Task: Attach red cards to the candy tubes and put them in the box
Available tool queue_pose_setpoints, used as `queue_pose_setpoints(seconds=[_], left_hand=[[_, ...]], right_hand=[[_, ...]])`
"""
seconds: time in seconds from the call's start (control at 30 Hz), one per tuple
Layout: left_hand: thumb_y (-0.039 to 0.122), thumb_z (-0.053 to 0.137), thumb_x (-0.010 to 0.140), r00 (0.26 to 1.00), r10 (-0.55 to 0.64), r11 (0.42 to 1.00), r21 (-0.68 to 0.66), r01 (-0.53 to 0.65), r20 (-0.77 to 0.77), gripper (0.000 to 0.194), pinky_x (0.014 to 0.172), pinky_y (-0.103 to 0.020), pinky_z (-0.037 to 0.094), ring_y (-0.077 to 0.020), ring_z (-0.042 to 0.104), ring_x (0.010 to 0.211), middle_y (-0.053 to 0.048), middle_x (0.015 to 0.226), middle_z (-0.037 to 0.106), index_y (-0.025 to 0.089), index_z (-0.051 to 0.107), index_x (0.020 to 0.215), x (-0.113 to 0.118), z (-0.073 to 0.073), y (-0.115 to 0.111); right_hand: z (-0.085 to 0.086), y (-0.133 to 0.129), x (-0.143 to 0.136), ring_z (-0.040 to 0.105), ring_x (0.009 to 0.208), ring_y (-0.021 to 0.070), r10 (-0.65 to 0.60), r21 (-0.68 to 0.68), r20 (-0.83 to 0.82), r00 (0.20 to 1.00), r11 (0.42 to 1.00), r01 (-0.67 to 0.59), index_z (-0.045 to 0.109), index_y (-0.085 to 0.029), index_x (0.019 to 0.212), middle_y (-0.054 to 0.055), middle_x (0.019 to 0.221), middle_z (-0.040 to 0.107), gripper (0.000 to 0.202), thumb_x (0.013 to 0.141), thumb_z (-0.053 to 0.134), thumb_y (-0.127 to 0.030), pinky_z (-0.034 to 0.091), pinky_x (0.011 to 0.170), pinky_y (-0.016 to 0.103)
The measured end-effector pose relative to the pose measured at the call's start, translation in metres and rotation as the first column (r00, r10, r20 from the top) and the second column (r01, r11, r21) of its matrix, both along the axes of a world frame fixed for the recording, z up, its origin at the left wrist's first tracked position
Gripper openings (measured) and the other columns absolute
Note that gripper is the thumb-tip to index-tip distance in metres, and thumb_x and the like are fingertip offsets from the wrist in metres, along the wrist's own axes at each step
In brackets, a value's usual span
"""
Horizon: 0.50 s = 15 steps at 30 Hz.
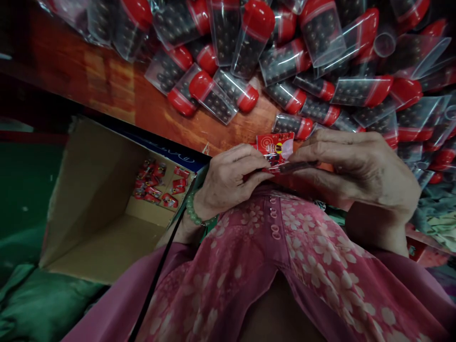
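Note:
Near the table's front edge, both hands meet at a small red printed card (275,145) with a yellow spot. My left hand (237,178), with a green bead bracelet at its wrist, pinches the card's lower left part between thumb and fingers. My right hand (349,168) is closed on the card's right side, and a dark, thin, glossy piece (297,166) shows between its thumb and fingers. What that piece is cannot be made out. Just beyond the hands lies a clear pack of dark beads with a red cap (292,124).
Many red-capped clear packs (213,97) of dark beads are piled across the wooden table (142,102). Below its edge at the left, an open cardboard box (96,190) holds several small red packets (153,180). Green cloth (46,304) lies at the lower left.

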<state>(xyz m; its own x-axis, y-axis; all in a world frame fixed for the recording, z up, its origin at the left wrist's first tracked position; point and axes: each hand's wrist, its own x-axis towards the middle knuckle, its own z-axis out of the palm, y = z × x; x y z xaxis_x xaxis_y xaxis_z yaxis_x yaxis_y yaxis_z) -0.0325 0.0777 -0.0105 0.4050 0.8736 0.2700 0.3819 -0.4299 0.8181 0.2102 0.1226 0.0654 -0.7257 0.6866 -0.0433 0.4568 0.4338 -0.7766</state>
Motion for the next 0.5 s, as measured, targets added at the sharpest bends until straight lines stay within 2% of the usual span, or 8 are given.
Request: queue_pose_setpoints(seconds=[0.07, 0.13, 0.2, 0.27, 0.4, 0.5], left_hand=[[0.029, 0.074, 0.095, 1.0, -0.008, 0.999, -0.035, 0.008, 0.0, 0.01, 0.074, -0.023, 0.059, -0.0116, 0.074, 0.082, -0.002, 0.092, 0.079, 0.02, 0.077, 0.098, -0.0021, 0.0004, 0.0004], [0.031, 0.075, 0.094, 0.999, -0.044, 0.996, -0.078, 0.045, 0.019, 0.013, 0.074, -0.022, 0.059, -0.0121, 0.076, 0.082, -0.003, 0.094, 0.081, 0.019, 0.078, 0.1, -0.0035, 0.0, 0.0007], [0.03, 0.077, 0.093, 0.996, -0.069, 0.991, -0.114, 0.075, 0.06, 0.015, 0.074, -0.021, 0.06, -0.0124, 0.077, 0.082, -0.004, 0.095, 0.082, 0.018, 0.079, 0.101, -0.0042, -0.0006, 0.0012], [0.031, 0.077, 0.092, 0.993, -0.068, 0.986, -0.146, 0.081, 0.091, 0.017, 0.074, -0.02, 0.06, -0.0128, 0.078, 0.082, -0.005, 0.095, 0.083, 0.017, 0.079, 0.102, -0.0043, -0.0007, 0.0018], [0.038, 0.078, 0.091, 0.99, -0.048, 0.975, -0.211, 0.076, 0.134, 0.024, 0.078, -0.023, 0.061, -0.015, 0.079, 0.084, -0.006, 0.098, 0.083, 0.018, 0.081, 0.104, -0.0025, -0.0006, 0.0031], [0.039, 0.079, 0.09, 0.988, -0.037, 0.968, -0.242, 0.074, 0.152, 0.025, 0.081, -0.025, 0.061, -0.0163, 0.078, 0.087, -0.007, 0.1, 0.083, 0.019, 0.082, 0.105, 0.0018, -0.0013, 0.0035]], right_hand=[[-0.002, 0.0001, 0.0001, 0.075, 0.086, 0.0192, -0.054, -0.015, -0.065, 0.996, 0.998, 0.053, 0.077, -0.029, 0.111, 0.001, 0.097, 0.078, 0.015, 0.099, 0.068, -0.026, 0.061, 0.075, 0.035], [-0.0034, -0.0008, -0.0005, 0.076, 0.085, 0.0179, -0.109, -0.017, -0.113, 0.988, 0.994, 0.108, 0.078, -0.034, 0.114, -0.002, 0.098, 0.08, 0.024, 0.095, 0.073, -0.021, 0.063, 0.077, 0.034], [-0.0043, -0.0024, -0.0015, 0.076, 0.083, 0.0187, -0.144, -0.04, -0.105, 0.984, 0.989, 0.14, 0.078, -0.04, 0.116, -0.005, 0.097, 0.081, 0.034, 0.092, 0.076, -0.017, 0.065, 0.077, 0.035], [-0.0049, -0.0043, -0.0025, 0.076, 0.081, 0.0206, -0.172, -0.079, -0.063, 0.983, 0.983, 0.166, 0.078, -0.042, 0.114, -0.005, 0.097, 0.082, 0.034, 0.091, 0.075, -0.017, 0.066, 0.076, 0.038], [-0.0054, -0.0067, -0.0033, 0.076, 0.084, 0.0202, -0.2, -0.113, -0.001, 0.98, 0.973, 0.199, 0.078, -0.038, 0.109, -0.002, 0.099, 0.081, 0.022, 0.097, 0.069, -0.021, 0.064, 0.081, 0.037], [-0.0079, -0.0065, -0.0035, 0.076, 0.085, 0.0193, -0.183, -0.082, -0.008, 0.983, 0.98, 0.182, 0.078, -0.031, 0.108, 0.0, 0.098, 0.081, 0.015, 0.098, 0.068, -0.023, 0.061, 0.08, 0.034]])
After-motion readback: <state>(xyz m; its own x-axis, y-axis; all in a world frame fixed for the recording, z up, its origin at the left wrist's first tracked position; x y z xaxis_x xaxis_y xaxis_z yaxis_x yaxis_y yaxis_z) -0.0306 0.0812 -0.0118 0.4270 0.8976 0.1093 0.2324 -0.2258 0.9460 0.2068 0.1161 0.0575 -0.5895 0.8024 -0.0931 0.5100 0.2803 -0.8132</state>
